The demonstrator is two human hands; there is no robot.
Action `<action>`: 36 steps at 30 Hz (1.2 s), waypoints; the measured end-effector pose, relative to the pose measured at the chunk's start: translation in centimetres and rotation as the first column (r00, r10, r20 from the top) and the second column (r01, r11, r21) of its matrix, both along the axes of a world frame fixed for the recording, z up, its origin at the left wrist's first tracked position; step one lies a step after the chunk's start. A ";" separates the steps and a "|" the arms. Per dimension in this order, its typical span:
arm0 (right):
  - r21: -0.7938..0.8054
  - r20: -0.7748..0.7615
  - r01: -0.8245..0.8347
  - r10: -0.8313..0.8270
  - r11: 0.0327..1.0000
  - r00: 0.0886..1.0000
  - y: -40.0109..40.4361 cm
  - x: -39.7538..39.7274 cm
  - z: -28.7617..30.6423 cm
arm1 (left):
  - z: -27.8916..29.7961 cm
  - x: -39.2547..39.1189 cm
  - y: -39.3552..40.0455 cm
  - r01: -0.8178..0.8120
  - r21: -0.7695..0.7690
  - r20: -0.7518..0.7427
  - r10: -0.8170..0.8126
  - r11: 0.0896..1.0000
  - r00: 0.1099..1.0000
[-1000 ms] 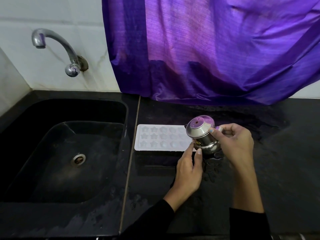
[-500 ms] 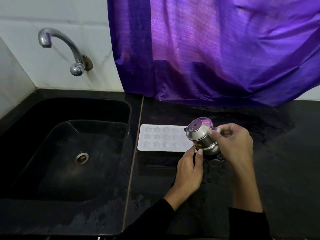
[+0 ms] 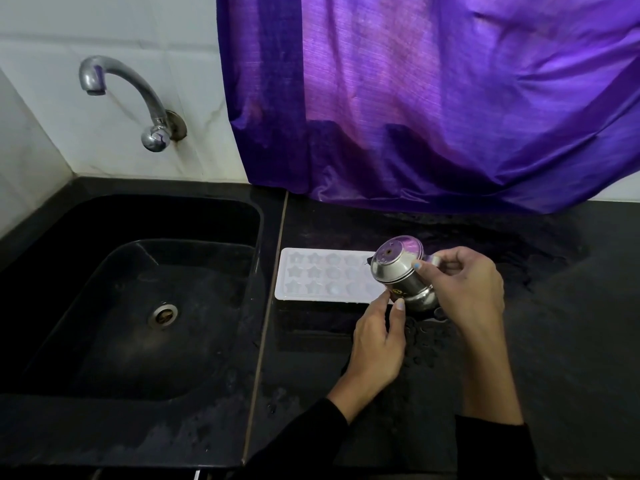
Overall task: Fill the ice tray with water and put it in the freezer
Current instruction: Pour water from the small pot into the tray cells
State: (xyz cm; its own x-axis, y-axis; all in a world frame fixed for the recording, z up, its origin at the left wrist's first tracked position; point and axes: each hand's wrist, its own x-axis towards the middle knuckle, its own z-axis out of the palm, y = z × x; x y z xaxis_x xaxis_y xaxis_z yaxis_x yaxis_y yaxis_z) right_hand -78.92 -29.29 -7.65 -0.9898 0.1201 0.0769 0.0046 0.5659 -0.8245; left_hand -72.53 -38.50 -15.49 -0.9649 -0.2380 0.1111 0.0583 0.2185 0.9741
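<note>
A white ice tray (image 3: 322, 275) with star-shaped cells lies flat on the black counter, just right of the sink. My right hand (image 3: 464, 289) grips a small steel jug (image 3: 398, 268) by its handle and tilts it leftward over the tray's right end, which it hides. My left hand (image 3: 379, 337) pinches the tray's near right edge between thumb and forefinger, right under the jug. I cannot tell whether water is running out.
A black sink (image 3: 138, 306) with a metal drain (image 3: 162, 315) fills the left side, and a steel tap (image 3: 138, 98) juts from the white tiled wall above it. A purple curtain (image 3: 433, 98) hangs behind the wet counter (image 3: 554, 341).
Both hands, the jug and the tray keep the same positions relative to each other. The camera view has drifted slightly, shifting the whole scene to the right.
</note>
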 end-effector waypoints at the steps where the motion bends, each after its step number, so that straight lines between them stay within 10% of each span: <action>1: -0.002 0.000 0.002 -0.002 1.000 1.000 0.0 0.0 0.0 | -0.1 0.0 0.0 -0.005 -0.004 0.001 0.005 1.000 1.000; 36: -0.044 -0.018 -0.028 0.027 0.999 0.999 -2.3 1.1 1.5 | 0.1 0.8 -1.8 -0.096 0.008 -0.037 0.096 0.995 0.995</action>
State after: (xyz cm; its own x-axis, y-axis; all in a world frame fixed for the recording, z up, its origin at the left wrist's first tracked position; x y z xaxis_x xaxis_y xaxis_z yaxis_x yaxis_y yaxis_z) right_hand -77.82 -31.63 -6.10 -0.9913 0.0963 0.0893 -0.0251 0.5284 -0.8486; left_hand -71.78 -40.29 -15.42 -0.9326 -0.3304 0.1453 0.0741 0.2188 0.9729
